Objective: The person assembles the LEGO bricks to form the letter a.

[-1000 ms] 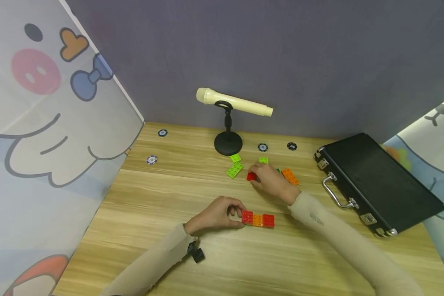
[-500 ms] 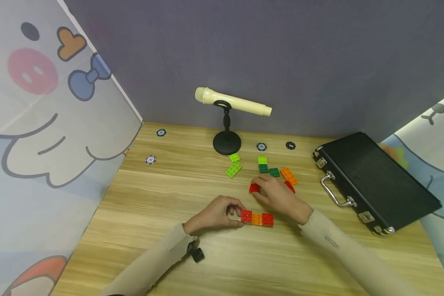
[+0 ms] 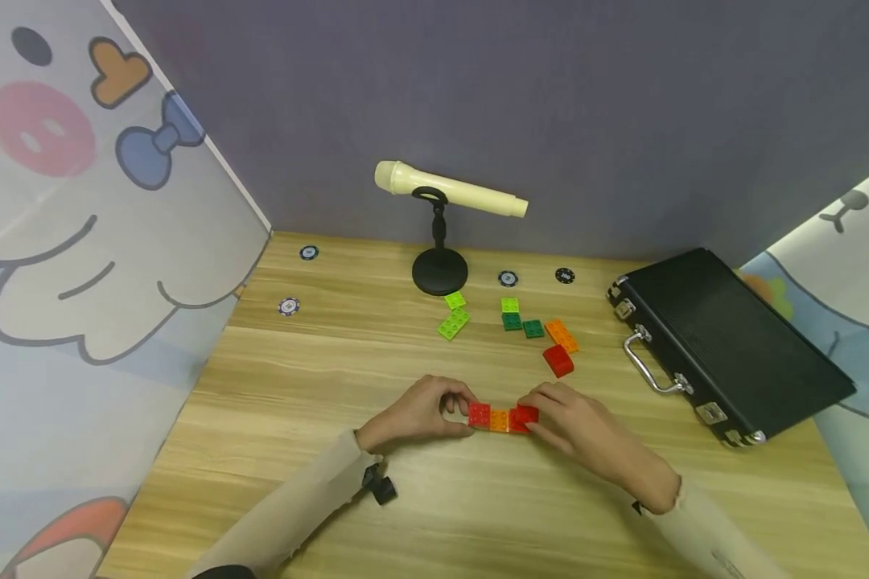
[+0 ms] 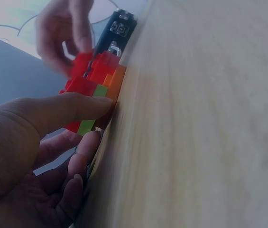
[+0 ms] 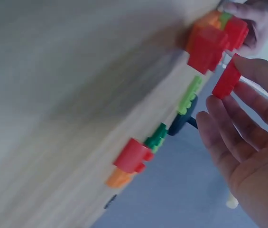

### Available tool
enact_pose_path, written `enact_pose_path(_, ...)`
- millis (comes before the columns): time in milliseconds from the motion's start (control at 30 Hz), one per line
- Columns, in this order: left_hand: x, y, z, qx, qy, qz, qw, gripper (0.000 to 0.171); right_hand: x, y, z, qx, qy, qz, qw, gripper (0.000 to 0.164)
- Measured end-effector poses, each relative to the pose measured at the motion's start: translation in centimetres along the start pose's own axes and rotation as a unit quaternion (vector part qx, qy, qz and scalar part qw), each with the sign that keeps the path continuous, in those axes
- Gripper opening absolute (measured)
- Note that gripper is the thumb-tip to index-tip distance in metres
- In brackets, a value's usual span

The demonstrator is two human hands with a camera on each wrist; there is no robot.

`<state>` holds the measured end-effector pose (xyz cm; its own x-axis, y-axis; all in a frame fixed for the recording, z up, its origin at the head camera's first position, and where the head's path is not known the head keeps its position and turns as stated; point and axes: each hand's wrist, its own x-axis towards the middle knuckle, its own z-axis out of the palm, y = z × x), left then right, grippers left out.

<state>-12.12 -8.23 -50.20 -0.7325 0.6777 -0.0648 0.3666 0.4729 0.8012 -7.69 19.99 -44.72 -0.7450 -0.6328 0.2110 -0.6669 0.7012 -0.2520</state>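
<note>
Low on the table stands a toy-brick build [image 3: 499,420], with a red brick [image 3: 479,415] at its left end, orange in the middle and red at its right end. In the left wrist view a thin lime layer [image 4: 87,126] shows under the left red brick, and orange lies below. My left hand [image 3: 416,412] pinches this left end between thumb and fingers. My right hand [image 3: 599,438] pinches a loose red brick [image 5: 226,80] just over the build's right end. A small gap separates that brick from the build in the right wrist view.
Behind the hands lie lime bricks [image 3: 453,323], dark green bricks [image 3: 533,328], an orange brick [image 3: 562,334] and a rounded red brick [image 3: 558,361]. A microphone [image 3: 463,191] on a stand, several poker chips [image 3: 508,278] and a black case [image 3: 731,346] are further back.
My right hand has brought the red brick from the loose bricks toward me, over the build's right end. My left hand keeps its grip on the left end.
</note>
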Motion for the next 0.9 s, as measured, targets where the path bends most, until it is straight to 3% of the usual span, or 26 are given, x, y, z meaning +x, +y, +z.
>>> enact_pose_path(467,0.0,0.2,0.0,-0.001,0.005,0.011,0.9999,0.033,-0.8,-0.3,1.1,0.039,0.008,-0.003,0.999,0.029)
enact_pose_path(900,0.0,0.2,-0.1,-0.002,-0.002,-0.007,1.0000,0.032,-1.1,-0.5,1.6,0.047,0.015,0.002,0.999,0.027)
